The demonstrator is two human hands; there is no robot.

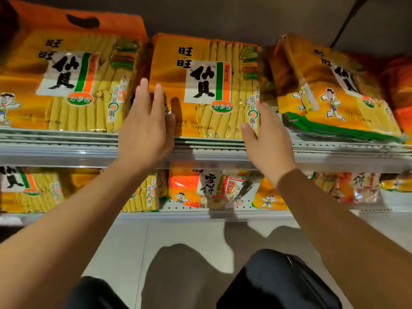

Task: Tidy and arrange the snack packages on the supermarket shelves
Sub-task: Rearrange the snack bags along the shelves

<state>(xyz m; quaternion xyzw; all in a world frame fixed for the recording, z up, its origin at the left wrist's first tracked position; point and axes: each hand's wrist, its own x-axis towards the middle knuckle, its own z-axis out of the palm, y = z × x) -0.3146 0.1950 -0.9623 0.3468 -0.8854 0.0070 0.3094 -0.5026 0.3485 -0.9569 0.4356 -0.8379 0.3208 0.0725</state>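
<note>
A large orange-yellow rice cracker package (205, 88) stands upright in the middle of the upper shelf (223, 150). My left hand (147, 128) lies flat with straight fingers against the package's left side. At the package's right edge is my right hand (265, 137), fingers straight and thumb spread. A matching package (66, 79) stands to the left. To the right, another package (334, 92) leans tilted on a stack.
The lower shelf (200, 214) carries more cracker bags, among them a crooked orange-white bag (214, 188) in the middle. Red-orange packs (399, 85) sit at the far right of the upper shelf. Pale floor tiles and my dark-clad knees are below.
</note>
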